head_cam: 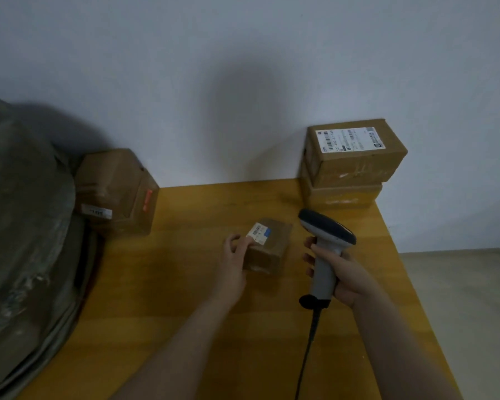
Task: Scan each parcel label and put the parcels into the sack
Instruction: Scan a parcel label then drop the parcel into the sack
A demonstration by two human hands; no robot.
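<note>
The left hand's (231,267) fingers curl over the small parcel (272,246) on the bench (214,327). Right of it, the right hand's (344,272) fingers wrap the scanner (326,235). Its scan seems pending. Stacked parcels (352,168) behind it, and another parcel (119,192) far left by the sack (20,212), likely remain.

Brown cardboard parcel (272,243) w/ white, blue-patched barcode label (259,232); grey plastic scanner (324,255), black head; yellow wooden table (185,284); dull grey-green sack (20,226); white wall (243,53).

Dim, flat indoor light: the pale grey-white wall (243,67) carried a soft round shadow at centre, with darker shadow behind the crumpled grey-green sack (20,212). Whole frame was soft, slightly blurred — edges bowed outward.
</note>
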